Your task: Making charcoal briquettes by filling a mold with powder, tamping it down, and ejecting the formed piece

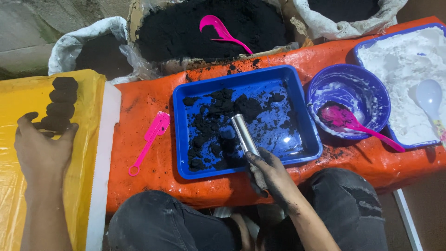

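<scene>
Over the blue tray (pixel 297 153) of black powder, my right hand (pixel 272 174) grips a metal tube (pixel 245 135), angled to scoop; my left hand (pixel 39 148) cups the nearest black puck (pixel 55 123) on yellow sheeting (pixel 28 97).

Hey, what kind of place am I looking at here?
Likely an informal, floor-level workshop where black powder is pressed into pucks. Open sacks of black powder line the back, a blue plastic tray holds dark clumps, and the right hand holds a metal tube mould there.
</scene>
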